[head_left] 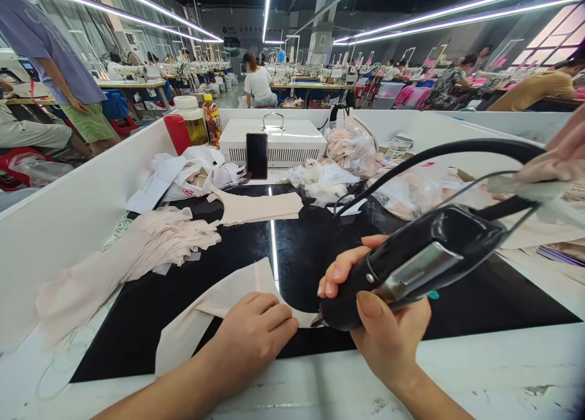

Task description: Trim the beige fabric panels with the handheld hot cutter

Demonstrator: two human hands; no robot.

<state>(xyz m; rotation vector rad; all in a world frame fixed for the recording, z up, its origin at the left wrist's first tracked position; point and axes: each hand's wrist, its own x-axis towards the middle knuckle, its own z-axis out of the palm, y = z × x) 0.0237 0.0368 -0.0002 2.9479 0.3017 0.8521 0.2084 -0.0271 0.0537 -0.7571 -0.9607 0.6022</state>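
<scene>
My right hand (388, 328) is closed around a black corded handheld power tool (411, 267) with a silver metal lever along its side. The tool's narrow metal tip points left and meets the end of a cream fabric piece (237, 289) on the black mat (329, 249). My left hand (256, 325) presses on that piece close to the tip, its fingers curled and its fingertips mostly hidden. The fabric curves from under my left hand towards the mat's front edge.
A pile of cream fabric pieces (137, 243) lies left, and a single piece (260, 206) lies behind. A phone (256, 156) leans on a white vented box (292, 136). Plastic bags (351, 139) sit at the back. The tool's black cable (439, 149) arches right, where another hand-like shape blurs.
</scene>
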